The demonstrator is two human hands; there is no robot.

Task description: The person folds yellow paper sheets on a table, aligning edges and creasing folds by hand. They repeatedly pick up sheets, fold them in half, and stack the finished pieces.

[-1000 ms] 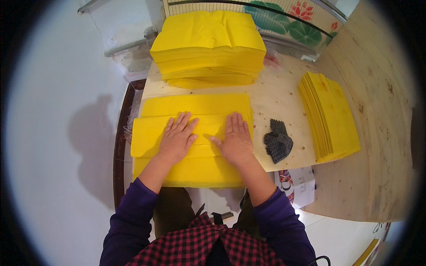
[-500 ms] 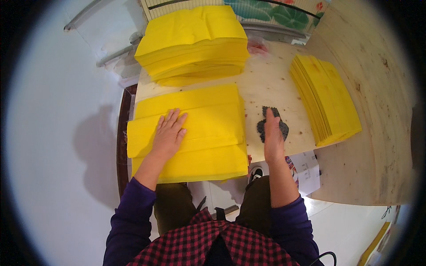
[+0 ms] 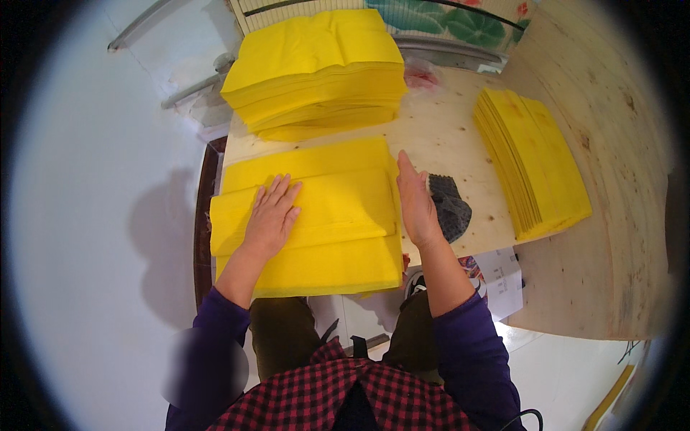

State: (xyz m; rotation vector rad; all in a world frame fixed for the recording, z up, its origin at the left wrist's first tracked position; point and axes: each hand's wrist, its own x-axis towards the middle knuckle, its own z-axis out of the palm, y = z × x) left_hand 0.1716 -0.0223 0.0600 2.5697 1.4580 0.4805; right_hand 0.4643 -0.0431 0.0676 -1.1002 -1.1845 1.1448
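Note:
A pile of yellow fabric sheets (image 3: 338, 258) lies in front of me, its upper layers folded in stepped bands. My left hand (image 3: 272, 219) rests flat on top of it, fingers stretched out. At the pile's right edge is my right hand (image 3: 417, 201), held on its side with the fingers straight and holding nothing; whether it touches the edge I cannot tell. Just right of that hand a dark grey, bumpy-textured cloth-like piece (image 3: 451, 210) lies on the wooden table (image 3: 438, 129), partly hidden by the hand.
A taller yellow stack (image 3: 316, 79) stands at the back left. Another folded yellow stack (image 3: 535, 165) lies at the right, beside a wooden panel (image 3: 604, 215). A clear plastic bag with red (image 3: 422, 77) is behind. Below the table's front edge is a printed carton (image 3: 499, 280).
My right hand has moved left, from over the dark grey piece to the right edge of the yellow pile. My left hand stays in place on the pile.

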